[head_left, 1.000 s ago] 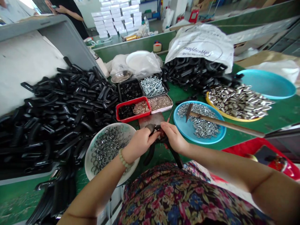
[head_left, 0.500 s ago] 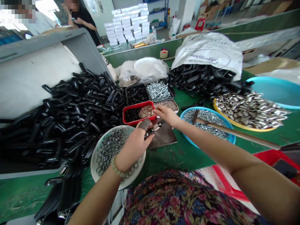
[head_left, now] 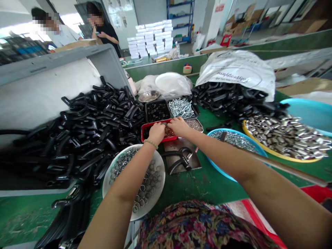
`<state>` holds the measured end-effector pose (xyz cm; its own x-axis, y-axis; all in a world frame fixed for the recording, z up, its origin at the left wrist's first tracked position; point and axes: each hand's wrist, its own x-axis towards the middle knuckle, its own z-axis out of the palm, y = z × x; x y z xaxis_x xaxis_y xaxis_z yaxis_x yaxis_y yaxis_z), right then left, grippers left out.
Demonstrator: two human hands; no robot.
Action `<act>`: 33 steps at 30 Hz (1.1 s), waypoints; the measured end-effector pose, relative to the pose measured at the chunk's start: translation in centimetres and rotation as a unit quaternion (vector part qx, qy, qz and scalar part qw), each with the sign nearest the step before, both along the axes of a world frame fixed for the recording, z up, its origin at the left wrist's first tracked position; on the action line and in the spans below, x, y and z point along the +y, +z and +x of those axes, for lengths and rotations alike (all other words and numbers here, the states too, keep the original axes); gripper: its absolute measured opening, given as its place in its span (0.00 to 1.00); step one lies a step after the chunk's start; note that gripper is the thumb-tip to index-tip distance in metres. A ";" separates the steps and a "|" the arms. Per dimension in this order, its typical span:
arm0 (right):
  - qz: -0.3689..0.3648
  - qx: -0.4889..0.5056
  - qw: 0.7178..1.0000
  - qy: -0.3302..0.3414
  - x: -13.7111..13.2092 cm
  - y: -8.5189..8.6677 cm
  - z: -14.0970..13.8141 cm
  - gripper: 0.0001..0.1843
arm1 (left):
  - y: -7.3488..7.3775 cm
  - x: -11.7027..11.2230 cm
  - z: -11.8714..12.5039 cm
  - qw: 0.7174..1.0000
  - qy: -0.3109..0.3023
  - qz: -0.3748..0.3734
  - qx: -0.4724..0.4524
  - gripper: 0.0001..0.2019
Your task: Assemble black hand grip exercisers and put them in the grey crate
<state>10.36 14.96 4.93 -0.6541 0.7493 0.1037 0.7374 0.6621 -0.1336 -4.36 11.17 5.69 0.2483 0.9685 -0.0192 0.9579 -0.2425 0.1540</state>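
Note:
My left hand [head_left: 157,133] reaches into the red tray [head_left: 143,135], its fingers curled downward and the tips hidden. Beside it, my right hand [head_left: 178,127] is bent over small copper-coloured metal parts [head_left: 169,132] in the same tray. Both hands look closed, but whatever is between the fingers is out of sight. Nearer to me, a black handle-like piece with a spring [head_left: 185,159] lies untouched on a dark metal plate [head_left: 195,162]. A white bowl [head_left: 162,186] of metal rings stands under my left forearm.
Black parts [head_left: 103,114] heap up from a grey bin [head_left: 114,65] on the left. Black and silver trays stand behind the red one, one holding screws [head_left: 181,108]. At right are a blue basin [head_left: 264,155], a hammer [head_left: 280,162] and a yellow basin [head_left: 246,133] of metal sleeves.
The black piece has left my left hand and now lies on the metal plate. My left hand has moved forward to the red tray, alongside my right hand. The view has tilted up slightly.

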 end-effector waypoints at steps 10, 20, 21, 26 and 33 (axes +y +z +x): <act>-0.202 0.298 0.928 -0.094 -7.8 -2.1 8.3 0.15 | -3.0 2.5 -0.8 0.999 0.004 0.002 -0.041 0.12; -0.191 0.282 0.929 -0.148 -11.1 -4.9 9.9 0.10 | -3.4 3.0 -0.9 0.999 0.010 0.012 -0.048 0.10; -0.181 0.273 0.932 -0.151 -11.1 -5.2 9.9 0.10 | -3.4 3.1 -0.8 0.999 0.007 0.009 -0.047 0.09; -0.134 0.214 0.959 -0.131 -11.4 -5.6 9.9 0.08 | -3.6 3.5 -0.5 0.998 0.016 0.013 -0.060 0.07; 0.017 0.033 0.998 -0.054 -12.3 -4.7 9.3 0.09 | -3.8 3.3 -0.7 0.987 0.042 0.059 -0.143 0.08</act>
